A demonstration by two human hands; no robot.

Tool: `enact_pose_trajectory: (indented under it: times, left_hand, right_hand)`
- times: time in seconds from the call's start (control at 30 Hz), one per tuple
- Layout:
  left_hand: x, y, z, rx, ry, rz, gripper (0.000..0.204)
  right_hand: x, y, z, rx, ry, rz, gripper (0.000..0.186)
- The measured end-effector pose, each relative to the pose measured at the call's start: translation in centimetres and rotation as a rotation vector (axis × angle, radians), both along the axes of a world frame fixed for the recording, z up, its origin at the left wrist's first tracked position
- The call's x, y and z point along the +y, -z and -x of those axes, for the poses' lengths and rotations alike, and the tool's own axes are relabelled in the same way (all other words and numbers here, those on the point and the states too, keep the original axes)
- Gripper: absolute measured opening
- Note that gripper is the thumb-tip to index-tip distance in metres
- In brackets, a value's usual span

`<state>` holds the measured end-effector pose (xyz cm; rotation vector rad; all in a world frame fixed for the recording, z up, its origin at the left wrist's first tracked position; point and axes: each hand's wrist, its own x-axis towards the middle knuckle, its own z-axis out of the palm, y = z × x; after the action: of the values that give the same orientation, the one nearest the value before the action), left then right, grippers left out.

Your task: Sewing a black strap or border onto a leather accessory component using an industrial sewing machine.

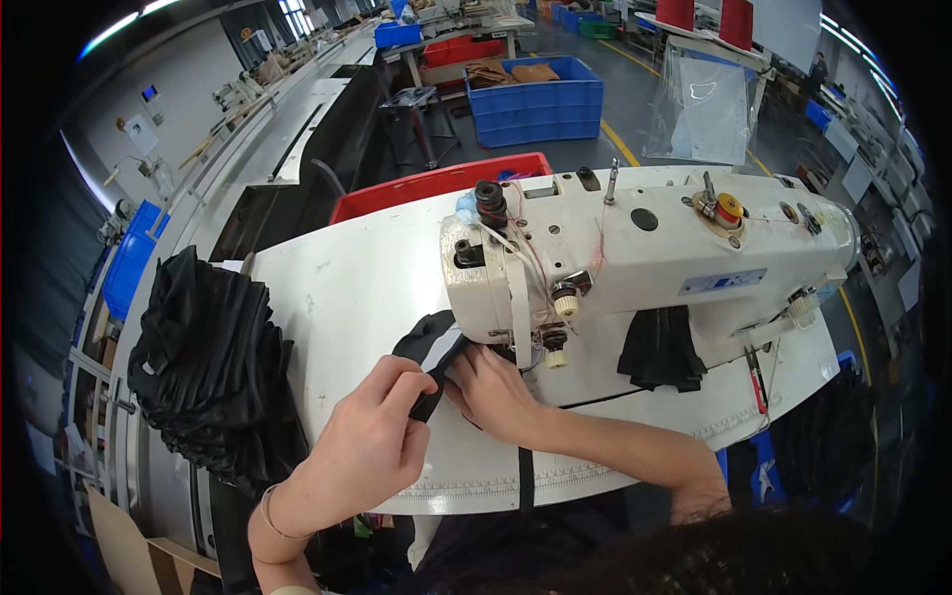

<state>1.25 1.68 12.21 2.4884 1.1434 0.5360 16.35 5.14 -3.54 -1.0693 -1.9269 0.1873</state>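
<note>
A piece of black fabric (421, 342) with a pale strip along it lies at the left end of a white sewing machine (635, 248). My left hand (372, 431) is closed, with the fabric's near edge pinched between thumb and fingers. Close beside the needle area, my right hand (496, 397) presses bent fingers onto the same fabric; its fingertips are partly hidden. The machine's head hides the needle and the fabric's far side. A narrow black strip (527, 481) hangs over the table's front edge below my right hand.
A tall stack of folded black fabric (213, 367) stands at the left. More black fabric (662, 352) lies under the machine arm, near red-handled thread snips (757, 379). Behind the white table (337, 288) are a red bin (436, 186) and a blue crate (535, 109).
</note>
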Motion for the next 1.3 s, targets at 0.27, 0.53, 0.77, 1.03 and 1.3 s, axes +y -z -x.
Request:
enact_pose_trajectory:
  times: [0.27, 0.53, 0.77, 1.03, 1.3]
  left_hand:
    - [6.5, -1.3, 0.8, 0.239, -0.184, -0.018, 0.025]
    - [1.1, 10.1, 0.9, -0.063, 0.085, 0.000, 0.042]
    - [1.4, 9.2, -2.2, 0.152, 0.306, -0.579, 0.033]
    - [5.0, 12.9, -2.8, -0.167, 0.000, 0.185, 0.032]
    - [7.3, 14.6, -2.8, 0.056, 0.175, -0.407, 0.031]
  right_hand:
    - [-1.6, -0.6, -1.9, -0.114, -0.497, -0.368, 0.018]
    - [-5.0, -2.0, -3.2, 0.192, -0.295, 0.308, 0.025]
    - [-5.0, -1.2, -2.0, -0.402, -0.213, 0.177, 0.032]
    - [-8.8, -2.2, -5.1, -0.331, -0.798, 0.199, 0.065]
    - [-7.1, -0.6, -8.4, -0.591, -0.286, 0.127, 0.069]
